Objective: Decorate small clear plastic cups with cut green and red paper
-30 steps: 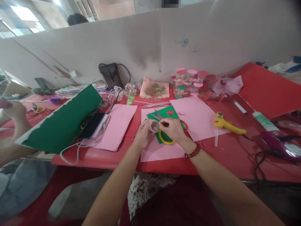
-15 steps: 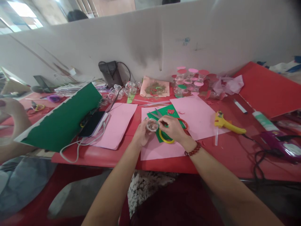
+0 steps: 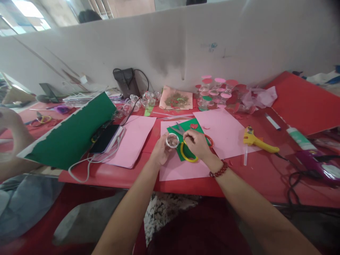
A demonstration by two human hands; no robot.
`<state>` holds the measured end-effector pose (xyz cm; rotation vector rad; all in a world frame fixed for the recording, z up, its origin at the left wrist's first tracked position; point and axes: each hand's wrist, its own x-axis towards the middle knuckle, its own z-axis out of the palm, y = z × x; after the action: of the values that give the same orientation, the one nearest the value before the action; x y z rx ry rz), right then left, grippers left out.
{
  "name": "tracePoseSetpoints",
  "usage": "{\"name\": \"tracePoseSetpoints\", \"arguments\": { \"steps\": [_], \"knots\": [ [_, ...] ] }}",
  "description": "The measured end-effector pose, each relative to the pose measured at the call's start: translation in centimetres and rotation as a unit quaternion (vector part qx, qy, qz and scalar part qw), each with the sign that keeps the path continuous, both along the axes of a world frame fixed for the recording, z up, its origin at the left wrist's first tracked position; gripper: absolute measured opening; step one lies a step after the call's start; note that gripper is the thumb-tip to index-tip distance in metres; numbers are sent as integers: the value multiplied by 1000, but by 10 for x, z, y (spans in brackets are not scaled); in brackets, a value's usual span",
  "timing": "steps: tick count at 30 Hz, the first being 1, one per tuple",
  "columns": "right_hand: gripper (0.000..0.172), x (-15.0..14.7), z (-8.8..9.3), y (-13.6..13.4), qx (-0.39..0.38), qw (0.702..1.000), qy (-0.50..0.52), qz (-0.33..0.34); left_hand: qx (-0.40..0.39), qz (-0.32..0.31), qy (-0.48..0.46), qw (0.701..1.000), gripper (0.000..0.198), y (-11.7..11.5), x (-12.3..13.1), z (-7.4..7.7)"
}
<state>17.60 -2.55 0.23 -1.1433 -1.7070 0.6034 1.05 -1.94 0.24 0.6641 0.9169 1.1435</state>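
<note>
My left hand (image 3: 160, 150) is wrapped round a small clear plastic cup (image 3: 172, 141), its round rim tilted up. Just right of the cup, my right hand (image 3: 196, 142) has its fingers pinched together; what is between them, if anything, is too small to make out. Under and beside that hand lie scissors (image 3: 190, 158) with a yellow and a red handle loop, their blades open on a green sheet (image 3: 191, 124). Beneath is a pink sheet (image 3: 170, 172). Red scraps (image 3: 193, 126) rest on the green sheet.
At the right lie a yellow glue gun (image 3: 261, 143), a marker (image 3: 272, 121) and a purple device (image 3: 318, 166). Clear cups with coloured discs (image 3: 219, 92) stand behind. Left are pink sheets (image 3: 135, 138), a phone (image 3: 104, 139), a green board (image 3: 71, 134) and a person's arm (image 3: 17, 141).
My right hand has moved slightly right, away from the cup's rim. My left hand still holds the cup. The whole view has shifted a little.
</note>
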Motion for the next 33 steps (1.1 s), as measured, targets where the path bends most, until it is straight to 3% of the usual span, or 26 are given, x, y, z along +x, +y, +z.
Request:
{"name": "tracePoseSetpoints", "arguments": {
  "steps": [7,15,22,33],
  "knots": [
    [19,-5,0,-2,-49,996,61,40,-11,7,0,1000,38,-1,1,2],
    [11,-3,-2,2,-157,963,200,89,-28,12,-46,998,29,-1,-1,7],
    [11,-2,10,0,-132,953,271,39,-6,6,-135,991,21,2,-5,8],
    [33,16,1,8,-56,993,82,-56,74,-2,-177,981,24,3,-12,-3]
  ]
}}
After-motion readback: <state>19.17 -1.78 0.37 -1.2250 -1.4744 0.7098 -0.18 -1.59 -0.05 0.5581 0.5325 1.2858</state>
